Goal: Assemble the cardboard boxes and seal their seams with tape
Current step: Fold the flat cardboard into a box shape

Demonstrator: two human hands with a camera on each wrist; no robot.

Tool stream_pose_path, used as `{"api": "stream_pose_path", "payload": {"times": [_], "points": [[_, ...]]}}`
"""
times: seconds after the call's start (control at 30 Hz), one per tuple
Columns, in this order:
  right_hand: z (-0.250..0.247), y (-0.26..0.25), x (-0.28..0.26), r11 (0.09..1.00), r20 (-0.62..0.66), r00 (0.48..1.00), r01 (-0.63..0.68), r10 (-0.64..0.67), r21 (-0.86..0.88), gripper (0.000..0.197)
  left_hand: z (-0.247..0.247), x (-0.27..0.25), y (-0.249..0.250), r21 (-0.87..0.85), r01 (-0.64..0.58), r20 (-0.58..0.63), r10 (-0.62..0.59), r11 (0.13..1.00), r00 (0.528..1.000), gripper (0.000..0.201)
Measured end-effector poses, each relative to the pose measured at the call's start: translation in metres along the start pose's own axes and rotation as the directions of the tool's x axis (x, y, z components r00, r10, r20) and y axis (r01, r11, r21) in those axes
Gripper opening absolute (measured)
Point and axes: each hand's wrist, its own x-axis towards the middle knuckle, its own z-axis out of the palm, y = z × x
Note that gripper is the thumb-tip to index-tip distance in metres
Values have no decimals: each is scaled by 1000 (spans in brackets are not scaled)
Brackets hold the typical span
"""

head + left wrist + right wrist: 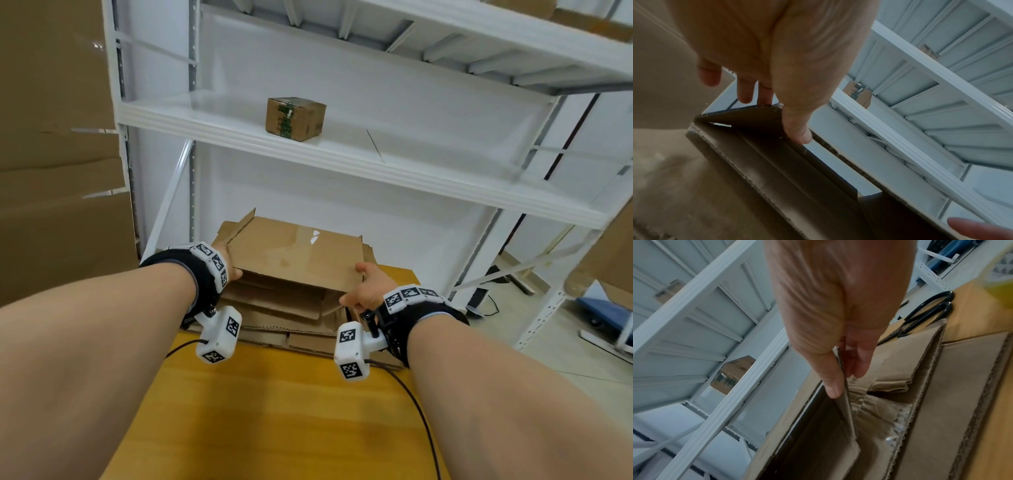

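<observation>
Both forearms reach forward over the yellow wooden table (291,411), each wrist wearing a black strap with a white marker-tagged camera block. The left hand (234,272) grips the left edge of the top flattened cardboard box (298,255), thumb (797,129) on the near face and fingers (745,92) behind the board. The right hand (368,287) pinches the box's right edge, thumb (831,384) on one side and fingers (861,360) curled on the other. The box is lifted at its near edge above a stack of flattened cardboard (284,308) at the table's far end. Black scissors (920,316) and a tape roll (1001,272) lie to the right of the stack. 1 small taped box (295,118) sits on the white shelf (376,161) behind.
</observation>
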Motion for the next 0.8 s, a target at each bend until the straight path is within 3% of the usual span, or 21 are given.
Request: {"api": "stream_pose_path", "payload": {"times": [0.13, 0.23, 0.33, 0.47, 0.57, 0.8], "points": [[-6, -3, 2, 998, -66, 996, 62, -63, -8, 70, -12, -3, 2, 82, -43, -28, 45, 996, 999, 50], [-15, -8, 1, 993, -189, 975, 118, -115, 6, 45, -21, -2, 8, 27, -94, -74, 96, 995, 993, 39], [-25, -11, -2, 990, -244, 960, 138, -138, -18, 36, -31, -3, 18, -48, -109, -68, 106, 993, 992, 34], [-26, -6, -1, 987, -220, 966, 114, -136, -111, 31, -30, -9, 17, -7, -60, 30, 60, 998, 998, 61], [-23, 1, 0, 987, -227, 965, 104, -130, -125, 24, -23, -8, 13, 34, -15, 29, 14, 999, 999, 70], [-36, -10, 5, 964, -485, 840, 267, -242, -18, 11, -28, -5, 23, 19, -27, -62, 28, 999, 998, 53]]}}
